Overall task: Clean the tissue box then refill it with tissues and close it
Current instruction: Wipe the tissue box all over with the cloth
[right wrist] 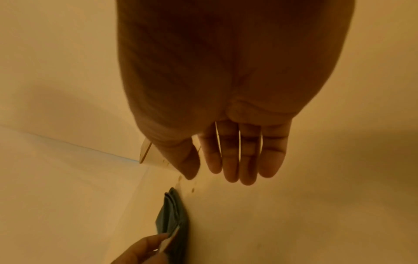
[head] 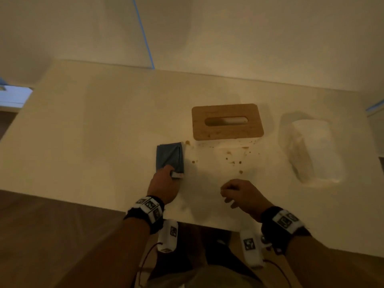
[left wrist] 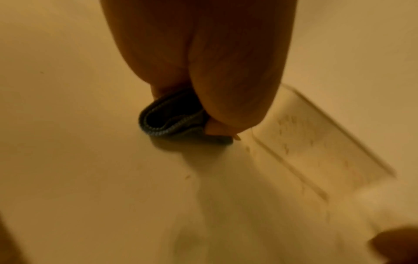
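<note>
Worktop [head: 104, 121]: pale, lit dimly, carrying four items. Box [head: 227, 146]: white, upright, at the 12 o'clock side of the hands, closed by a wooden lid [head: 227, 121] with an oval slot; brown spots speckle its near wall and the lid's near edge. Stains [head: 233, 162]: brown specks scattered over the worktop at the box's 6 o'clock. Tissues [head: 313, 148]: a white wrapped pack lying at the box's 3 o'clock, apart from it. Cloth [head: 169, 157]: blue, folded, flat on the worktop at the box's 8 o'clock, just beside the nearest stains; a small white tag shows at its near corner. Left hand [head: 164, 187]: at the cloth's 6 o'clock, thumb and fingers pinching the near edge of the cloth, as the left wrist view confirms [left wrist: 172, 123]. Right hand [head: 241, 194]: above the worktop at the stains' 6 o'clock, holding nothing, fingers together and nearly straight in the right wrist view [right wrist: 239, 153]. Both wrists carry black bands with marker tags.
</note>
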Demonstrator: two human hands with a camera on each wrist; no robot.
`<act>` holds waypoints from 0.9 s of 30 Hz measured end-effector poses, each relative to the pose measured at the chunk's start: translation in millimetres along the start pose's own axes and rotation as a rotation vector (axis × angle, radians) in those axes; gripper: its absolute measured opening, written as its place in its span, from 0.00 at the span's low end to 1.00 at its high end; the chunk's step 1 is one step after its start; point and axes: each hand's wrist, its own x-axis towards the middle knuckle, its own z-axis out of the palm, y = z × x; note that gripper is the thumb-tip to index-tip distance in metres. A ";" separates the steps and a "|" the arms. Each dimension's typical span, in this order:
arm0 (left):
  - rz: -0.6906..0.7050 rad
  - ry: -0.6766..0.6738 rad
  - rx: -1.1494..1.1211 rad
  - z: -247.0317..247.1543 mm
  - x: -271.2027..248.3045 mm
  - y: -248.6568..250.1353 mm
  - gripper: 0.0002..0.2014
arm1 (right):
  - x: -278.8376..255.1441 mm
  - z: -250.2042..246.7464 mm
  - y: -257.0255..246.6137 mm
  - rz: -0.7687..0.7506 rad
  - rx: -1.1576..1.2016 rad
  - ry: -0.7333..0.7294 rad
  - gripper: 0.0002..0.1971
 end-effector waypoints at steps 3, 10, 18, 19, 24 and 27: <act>-0.074 -0.001 -0.226 -11.8 -6.5 11.6 0.14 | 11.0 15.3 -17.9 0.078 0.356 -0.075 0.12; 0.032 -0.199 -0.568 -12.4 -62.3 66.3 0.08 | 22.8 44.2 -41.8 0.170 0.841 -0.337 0.30; 0.200 -0.424 -0.483 14.1 -80.3 88.3 0.19 | 11.1 15.8 -11.6 0.147 1.059 -0.209 0.21; 0.220 -0.408 -0.498 9.4 -75.5 86.8 0.20 | 7.6 7.8 -10.2 0.119 1.061 -0.126 0.19; 0.297 -0.064 -0.380 -43.5 -13.6 69.9 0.27 | -0.4 -57.3 -18.4 -0.083 0.999 0.342 0.15; 0.416 0.115 -0.207 -74.1 46.2 71.7 0.25 | 7.3 -83.7 -37.4 -0.213 0.760 0.584 0.15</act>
